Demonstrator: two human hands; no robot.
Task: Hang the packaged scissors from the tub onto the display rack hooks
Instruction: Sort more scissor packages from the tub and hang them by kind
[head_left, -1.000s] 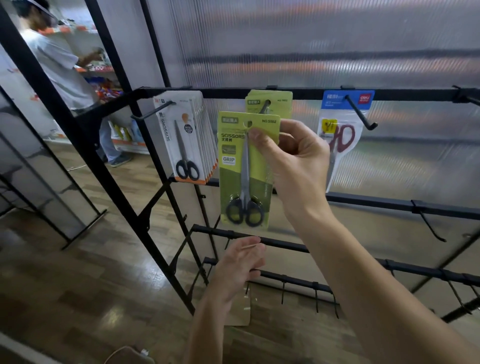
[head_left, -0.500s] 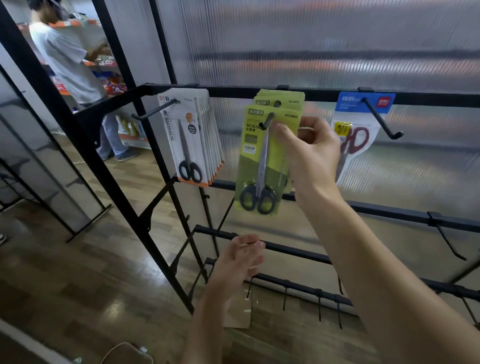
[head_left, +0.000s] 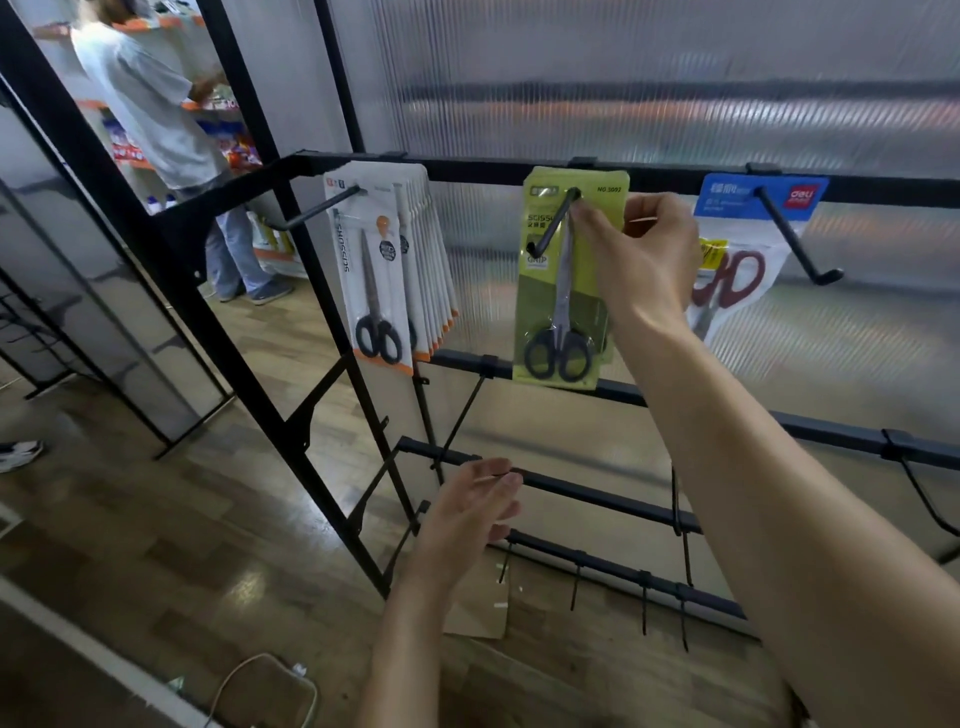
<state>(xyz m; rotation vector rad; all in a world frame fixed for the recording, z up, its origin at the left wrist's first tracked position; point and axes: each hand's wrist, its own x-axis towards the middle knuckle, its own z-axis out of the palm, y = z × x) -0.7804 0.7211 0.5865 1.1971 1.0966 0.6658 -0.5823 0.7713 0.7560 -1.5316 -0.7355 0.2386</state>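
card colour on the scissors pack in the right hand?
Green card, black-handled scissors; head view shows it.

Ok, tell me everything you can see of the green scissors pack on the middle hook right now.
The green scissors pack is a flat two-tone green card, seemingly under clear plastic, printed SCISSORS, GRIP and a NO. code. It holds one pair of scissors, steel blades pointing up, black handles at the bottom. It hangs roughly upright with the middle hook through its top hole, below the top black rail. The right hand pinches its upper part beside the hook. Its lower edge overlaps the next rail.
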